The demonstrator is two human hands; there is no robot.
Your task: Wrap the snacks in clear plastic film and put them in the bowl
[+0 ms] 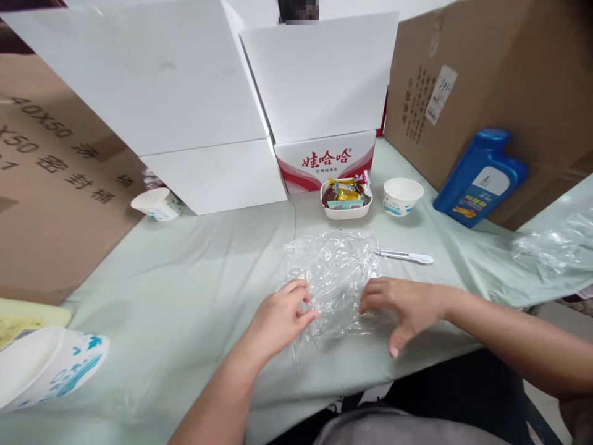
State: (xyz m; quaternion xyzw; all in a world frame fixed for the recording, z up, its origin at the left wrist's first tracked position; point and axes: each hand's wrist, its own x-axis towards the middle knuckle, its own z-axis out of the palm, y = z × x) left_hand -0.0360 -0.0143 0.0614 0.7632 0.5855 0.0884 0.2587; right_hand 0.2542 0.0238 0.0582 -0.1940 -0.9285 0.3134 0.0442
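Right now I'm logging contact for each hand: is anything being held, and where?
Both hands are on the clear plastic bag lying on the table: left hand pinches its near-left edge, right hand presses its near-right edge. Nothing is lifted.

Bright even indoor light, faint soft shadows, wide-angle bending at edges, slight overall softness, glints on plastic sheet (333, 278)

Open cloth is found left of the left hand (278, 318), up to the paper cup (156, 203). Beyond the right hand (403, 303), passage is narrowed by the white pen-like tool (406, 256), the snack bowl (346, 199) and the empty bowl (402, 195). Further forward, the way is closed by white boxes (213, 111); right of them, the blue bottle (479, 178) stands.
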